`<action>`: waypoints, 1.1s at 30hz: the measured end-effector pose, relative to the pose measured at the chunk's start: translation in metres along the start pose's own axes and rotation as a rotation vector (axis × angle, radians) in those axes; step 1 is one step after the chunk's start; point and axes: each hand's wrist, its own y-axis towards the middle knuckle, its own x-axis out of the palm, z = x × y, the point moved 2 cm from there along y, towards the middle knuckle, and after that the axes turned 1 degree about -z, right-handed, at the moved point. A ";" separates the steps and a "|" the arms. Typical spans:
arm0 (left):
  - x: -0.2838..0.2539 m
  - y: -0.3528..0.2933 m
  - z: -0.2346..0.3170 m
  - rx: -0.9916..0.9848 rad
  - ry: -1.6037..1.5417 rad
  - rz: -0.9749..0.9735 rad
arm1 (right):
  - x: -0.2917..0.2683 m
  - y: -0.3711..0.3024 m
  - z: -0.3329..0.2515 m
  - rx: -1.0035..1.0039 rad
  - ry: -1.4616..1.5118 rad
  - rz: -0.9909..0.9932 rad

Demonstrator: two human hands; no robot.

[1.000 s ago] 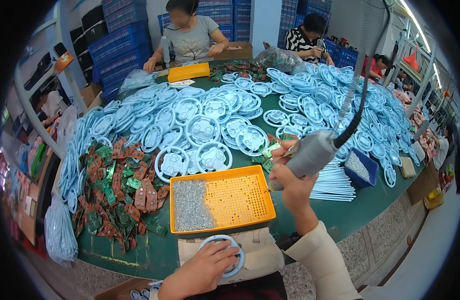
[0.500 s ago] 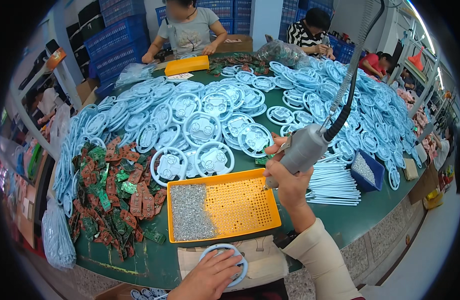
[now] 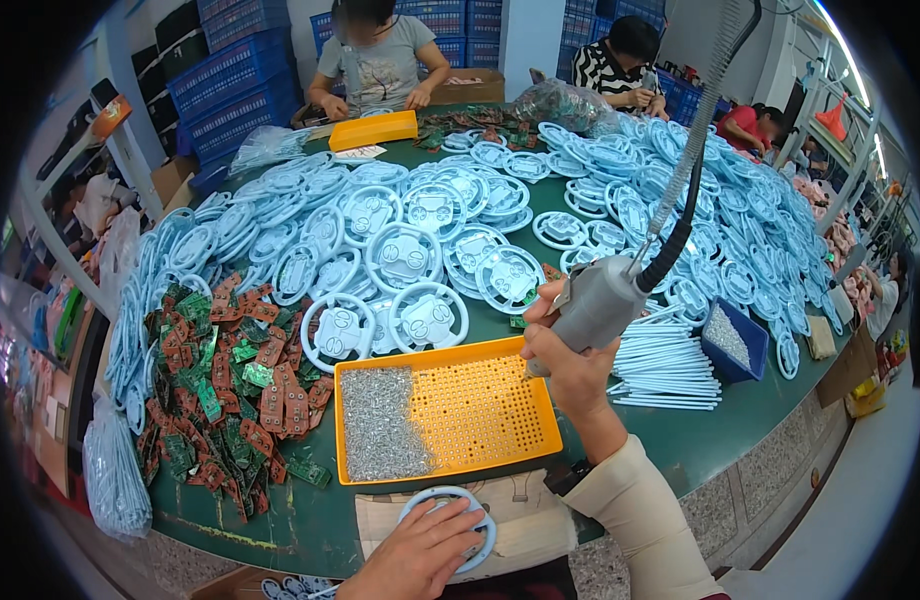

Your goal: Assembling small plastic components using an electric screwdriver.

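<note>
Screwdriver (image 3: 602, 300) first: it is grey, powered, hung from a coiled cable that runs to the upper right of the frame, and my right hand (image 3: 565, 352) is wrapped firmly around its body, tip aimed down at the right edge of the yellow perforated tray (image 3: 480, 405) in the centre. That tray carries a heap of small silver screws (image 3: 380, 425) on its left half. At the bottom centre my left hand (image 3: 420, 552) lies flat, fingers spread, pressing on a pale blue wheel-shaped part (image 3: 450, 520) that rests on a beige pad (image 3: 530, 520) at the table edge. I read this as the screw pick-up step, bit at the tray while the part waits pinned below. The next move, as I judge it, calls for a screw seated squarely on the bit and a steady drop to a hole in the part, without the left hand letting it turn. Above the tray, many more blue wheels (image 3: 430, 220) cover the green table (image 3: 740, 430), and a pile of green and brown circuit boards (image 3: 230, 400) sits at the left.
</note>
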 end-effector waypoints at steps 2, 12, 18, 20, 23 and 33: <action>-0.001 0.000 0.000 0.012 0.022 -0.008 | 0.002 0.000 -0.001 -0.013 -0.036 0.011; -0.003 -0.010 0.009 -0.099 0.133 0.287 | 0.002 -0.007 -0.032 -0.067 0.037 0.074; 0.001 -0.009 0.000 -0.069 0.099 0.279 | 0.001 -0.019 -0.043 -0.176 -0.042 0.001; -0.001 -0.009 0.007 -0.072 0.112 0.295 | 0.002 -0.013 -0.036 -0.139 -0.020 0.050; -0.001 -0.010 0.010 -0.075 0.132 0.310 | -0.006 0.001 -0.016 -0.107 -0.024 0.078; -0.004 -0.008 0.006 -0.086 0.077 0.295 | -0.003 0.010 0.001 -0.068 -0.027 0.069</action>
